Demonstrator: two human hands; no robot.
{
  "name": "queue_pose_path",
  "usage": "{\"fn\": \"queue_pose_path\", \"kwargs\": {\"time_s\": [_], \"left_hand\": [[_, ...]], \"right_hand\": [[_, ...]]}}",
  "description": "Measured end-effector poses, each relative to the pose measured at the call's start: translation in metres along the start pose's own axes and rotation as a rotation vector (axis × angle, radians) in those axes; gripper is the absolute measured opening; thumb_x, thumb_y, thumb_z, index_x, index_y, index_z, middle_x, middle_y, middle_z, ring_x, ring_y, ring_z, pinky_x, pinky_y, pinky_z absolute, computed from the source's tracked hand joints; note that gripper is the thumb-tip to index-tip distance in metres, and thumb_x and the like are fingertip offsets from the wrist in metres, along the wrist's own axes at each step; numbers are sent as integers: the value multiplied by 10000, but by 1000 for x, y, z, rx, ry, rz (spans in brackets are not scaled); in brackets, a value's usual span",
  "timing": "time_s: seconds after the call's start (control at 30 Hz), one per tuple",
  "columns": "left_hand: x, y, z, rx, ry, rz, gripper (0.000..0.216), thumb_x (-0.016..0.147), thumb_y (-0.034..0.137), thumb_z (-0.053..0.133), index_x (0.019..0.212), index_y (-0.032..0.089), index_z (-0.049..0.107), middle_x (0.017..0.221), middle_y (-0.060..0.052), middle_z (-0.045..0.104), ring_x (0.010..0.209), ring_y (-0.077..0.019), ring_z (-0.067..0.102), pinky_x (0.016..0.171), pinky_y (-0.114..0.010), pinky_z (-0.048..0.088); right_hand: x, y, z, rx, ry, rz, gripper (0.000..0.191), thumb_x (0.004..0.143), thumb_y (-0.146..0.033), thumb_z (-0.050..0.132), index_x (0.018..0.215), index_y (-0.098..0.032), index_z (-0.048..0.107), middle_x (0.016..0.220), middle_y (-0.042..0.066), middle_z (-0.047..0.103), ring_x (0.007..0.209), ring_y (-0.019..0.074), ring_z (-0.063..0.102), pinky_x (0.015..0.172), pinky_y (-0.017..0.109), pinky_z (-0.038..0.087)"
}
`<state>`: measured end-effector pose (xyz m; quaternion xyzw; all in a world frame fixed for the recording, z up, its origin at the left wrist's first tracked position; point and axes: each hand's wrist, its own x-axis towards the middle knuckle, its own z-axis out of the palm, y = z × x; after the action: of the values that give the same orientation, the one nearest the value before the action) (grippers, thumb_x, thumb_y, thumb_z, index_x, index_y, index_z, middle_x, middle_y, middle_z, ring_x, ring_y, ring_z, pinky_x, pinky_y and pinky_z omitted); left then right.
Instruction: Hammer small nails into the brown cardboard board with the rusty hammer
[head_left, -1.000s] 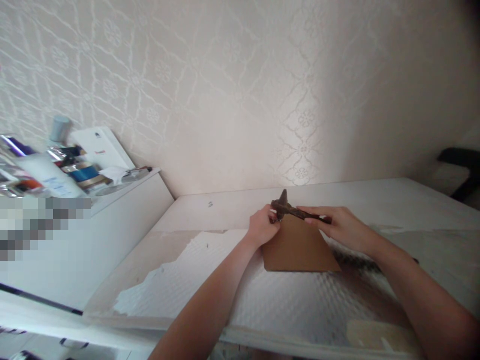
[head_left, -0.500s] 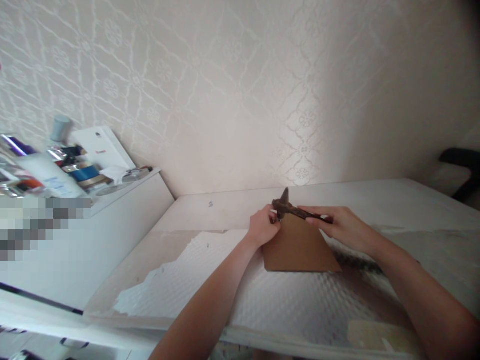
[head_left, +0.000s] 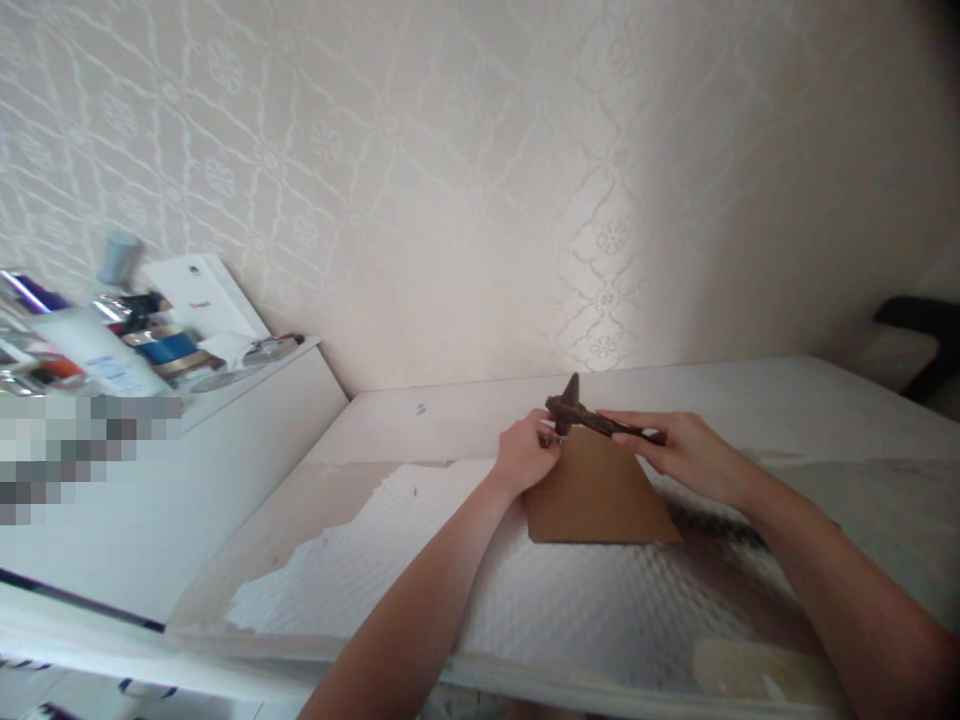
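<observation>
A dark brown, cross-shaped object with a long narrow shaft and a short, pointed crosspiece is tilted above the table. Its exact kind is unclear. My right hand is closed round the shaft's right end, thumb below and fingers above. Beside the crosspiece end, my left hand has its fingers curled in; a tiny dark, shiny bit shows at the fingertips, too small to name. Whether these fingers touch the brown object I cannot tell. Under both hands lies a brown cardboard sheet, its left edge beside my left wrist.
A white textured mat with a torn edge covers part of the white table. Bottles and a white box crowd the cabinet at left. Patterned wallpaper rises behind. A black armrest-like part is at far right.
The brown object's crosspiece end has shifted very slightly. Both hands and the cardboard keep nearly the same places.
</observation>
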<state>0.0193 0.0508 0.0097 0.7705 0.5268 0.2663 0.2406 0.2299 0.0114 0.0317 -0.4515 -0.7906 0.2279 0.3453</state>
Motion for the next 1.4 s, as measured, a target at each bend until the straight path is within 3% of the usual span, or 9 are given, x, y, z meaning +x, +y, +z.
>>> {"fn": "queue_pose_path", "kwargs": {"time_s": [1.4], "left_hand": [[-1,-1,-1,20,26,21,302,669,143,521,962,211,553,836,12,673,816,-173,604,742,-271,458]], "right_hand": [[0,7,4,51,-22,3,370,841,-363,492,1193,-298,585,1214,-24,587,1093,223,564,924,358,461]]}}
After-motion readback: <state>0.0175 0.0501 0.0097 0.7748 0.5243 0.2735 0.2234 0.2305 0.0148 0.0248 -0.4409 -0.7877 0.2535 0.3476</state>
